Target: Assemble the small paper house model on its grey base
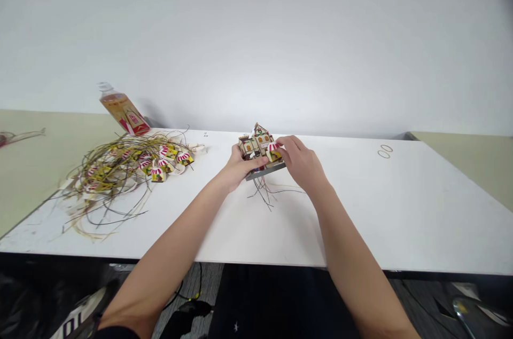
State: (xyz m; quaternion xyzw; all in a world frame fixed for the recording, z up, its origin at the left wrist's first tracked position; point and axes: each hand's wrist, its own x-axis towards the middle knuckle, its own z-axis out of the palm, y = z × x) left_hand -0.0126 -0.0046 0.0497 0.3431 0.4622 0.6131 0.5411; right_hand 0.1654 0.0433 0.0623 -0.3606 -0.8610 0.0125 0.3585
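1. A small cream model house (259, 142) with yellow windows, red-and-green trim and a flat grey base is being held between two bare hands, over the white rectangular counter (360, 211)
2. The left grip (237, 168) is clasping the house's left side, its thumb reaching across the front
3. The right grip (295, 158) is pinching a small yellow piece with a red-and-white striped awning (273, 151) at the house's right front
4. Thin dark wires (263, 195) are hanging below the house
5. A tangled pile of black and yellowish wires (106, 211), mixed with similar yellow striped-awning pieces (157, 174), is lying well left of the house
6. A clear-necked, orange-and-red bottle (125, 112) is standing left of and beyond the house
7. Two thin tan rings (385, 151) are lying well right of the house
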